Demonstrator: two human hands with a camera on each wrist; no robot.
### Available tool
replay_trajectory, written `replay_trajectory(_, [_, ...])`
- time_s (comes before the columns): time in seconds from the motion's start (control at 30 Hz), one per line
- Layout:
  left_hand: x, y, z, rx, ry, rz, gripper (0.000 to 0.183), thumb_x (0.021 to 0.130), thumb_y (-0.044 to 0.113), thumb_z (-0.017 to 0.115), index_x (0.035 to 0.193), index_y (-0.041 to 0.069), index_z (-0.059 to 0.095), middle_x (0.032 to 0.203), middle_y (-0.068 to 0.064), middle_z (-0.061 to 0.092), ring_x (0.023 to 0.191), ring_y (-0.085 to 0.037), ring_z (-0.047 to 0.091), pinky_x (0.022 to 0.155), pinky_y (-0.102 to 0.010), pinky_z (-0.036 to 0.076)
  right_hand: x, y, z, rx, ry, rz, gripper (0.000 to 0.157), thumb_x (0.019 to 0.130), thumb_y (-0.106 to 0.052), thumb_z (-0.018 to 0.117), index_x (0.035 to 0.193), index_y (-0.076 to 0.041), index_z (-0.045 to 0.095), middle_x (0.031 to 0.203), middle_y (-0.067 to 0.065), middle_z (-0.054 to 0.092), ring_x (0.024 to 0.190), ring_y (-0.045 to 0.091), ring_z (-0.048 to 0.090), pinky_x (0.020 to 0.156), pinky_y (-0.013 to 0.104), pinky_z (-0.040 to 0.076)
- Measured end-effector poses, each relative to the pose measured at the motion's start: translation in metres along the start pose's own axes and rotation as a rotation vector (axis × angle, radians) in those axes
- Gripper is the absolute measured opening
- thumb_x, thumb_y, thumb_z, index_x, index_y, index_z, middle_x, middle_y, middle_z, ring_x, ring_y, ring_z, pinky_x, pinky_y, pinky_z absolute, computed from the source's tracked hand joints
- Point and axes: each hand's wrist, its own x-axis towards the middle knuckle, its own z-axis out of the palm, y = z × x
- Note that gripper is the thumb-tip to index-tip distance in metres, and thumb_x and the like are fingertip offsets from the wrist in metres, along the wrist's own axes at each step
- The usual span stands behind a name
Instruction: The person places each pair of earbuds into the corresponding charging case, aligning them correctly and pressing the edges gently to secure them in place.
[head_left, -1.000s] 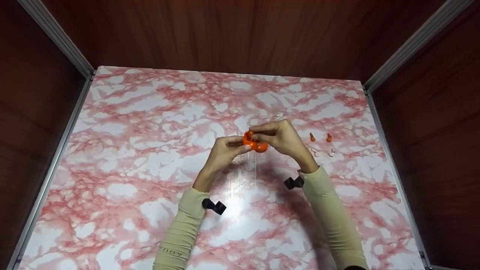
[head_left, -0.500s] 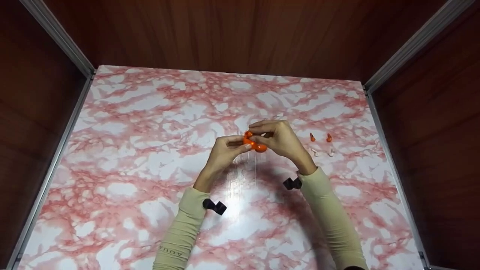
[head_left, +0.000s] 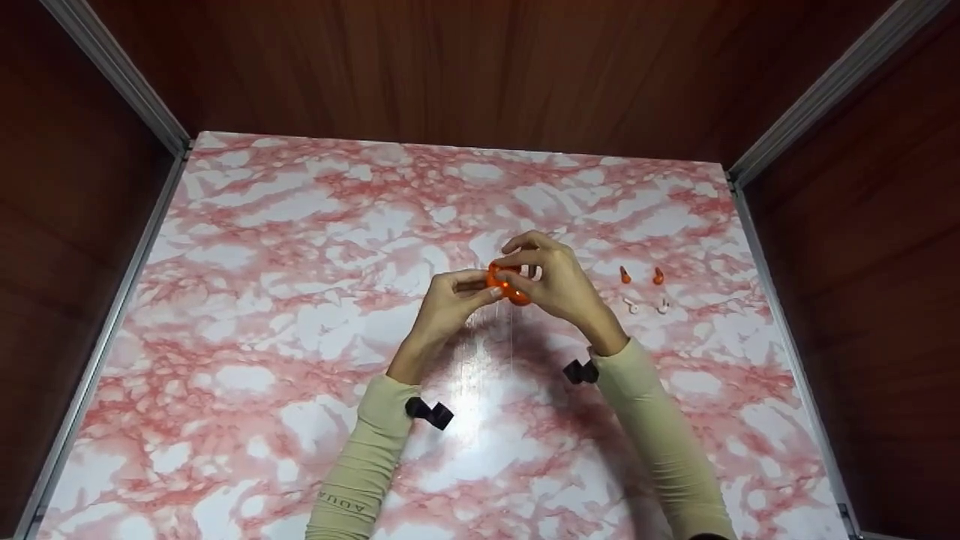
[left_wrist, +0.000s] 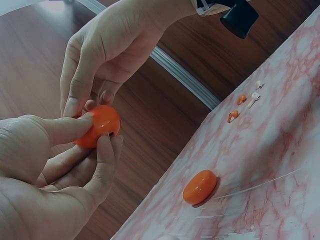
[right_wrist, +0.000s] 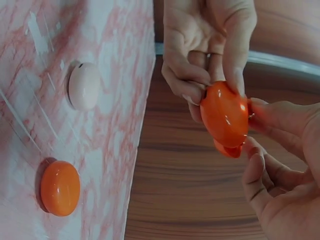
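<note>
A glossy orange earbud case point(head_left: 495, 276) is up off the table between both hands. My left hand point(head_left: 454, 300) grips it, thumb on one side and fingers on the other. In the right wrist view a small orange edge sticks out below the held case point(right_wrist: 225, 116); whether it is the lid, I cannot tell. My right hand point(head_left: 559, 281) meets the case's far side, thumb and fingertips pinching at its edge. That contact is partly hidden. The left wrist view shows the right hand point(left_wrist: 115, 50) above the case point(left_wrist: 102, 125).
Two orange earbuds point(head_left: 625, 274) and two white earbuds point(head_left: 631, 305) lie on the marbled tabletop point(head_left: 300, 247), right of the hands. A second orange case point(right_wrist: 60, 188) and a white case point(right_wrist: 84, 87) rest on it too. Dark wood panels point(head_left: 450, 67) surround the table.
My right hand has shifted slightly left over the held case, and one of its fingers has lifted. Less orange shows beside it in the head view. The left hand has barely moved.
</note>
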Motion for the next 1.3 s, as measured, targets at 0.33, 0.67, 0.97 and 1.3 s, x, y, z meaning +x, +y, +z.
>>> replay_trajectory(0.33, [0.000,-0.001,0.001,-0.014,-0.006,-0.012,0.032,0.096,0.008,0.077,0.126,-0.003,0.074,0.124,-0.021,0.076,0.109,-0.022,0.077,0.096,-0.030,0.064,0.001,0.002,0.003,0.025,0.046,0.035,0.015,0.098,-0.021,0.077,0.096,-0.007,0.084,0.106,0.009,0.074,0.085,0.019,0.066,0.071,0.034,0.056])
replay_trajectory(0.67, [0.000,-0.001,0.000,-0.026,-0.005,-0.019,0.035,0.096,0.006,0.076,0.128,-0.007,0.071,0.126,-0.025,0.074,0.113,-0.026,0.076,0.096,-0.028,0.063,0.000,0.012,-0.002,0.152,0.110,0.138,0.011,0.098,-0.018,0.076,0.099,-0.011,0.084,0.100,0.005,0.079,0.091,0.014,0.068,0.076,0.035,0.056])
replay_trajectory(0.97, [0.001,0.000,-0.001,-0.004,0.036,-0.052,0.033,0.095,0.006,0.077,0.125,-0.006,0.072,0.120,-0.025,0.075,0.108,-0.025,0.077,0.093,-0.028,0.064,-0.003,0.024,0.001,0.306,0.080,0.361,0.027,0.104,-0.025,0.069,0.119,-0.004,0.077,0.104,0.014,0.080,0.090,0.036,0.076,0.074,0.025,0.062])
replay_trajectory(1.3, [0.001,-0.002,-0.001,0.001,0.035,-0.051,0.031,0.095,0.007,0.077,0.124,-0.005,0.073,0.120,-0.024,0.075,0.109,-0.025,0.076,0.093,-0.028,0.064,-0.003,0.028,0.010,0.607,0.040,0.601,0.027,0.105,-0.017,0.063,0.110,0.006,0.076,0.082,0.001,0.075,0.071,0.014,0.075,0.072,0.036,0.068])
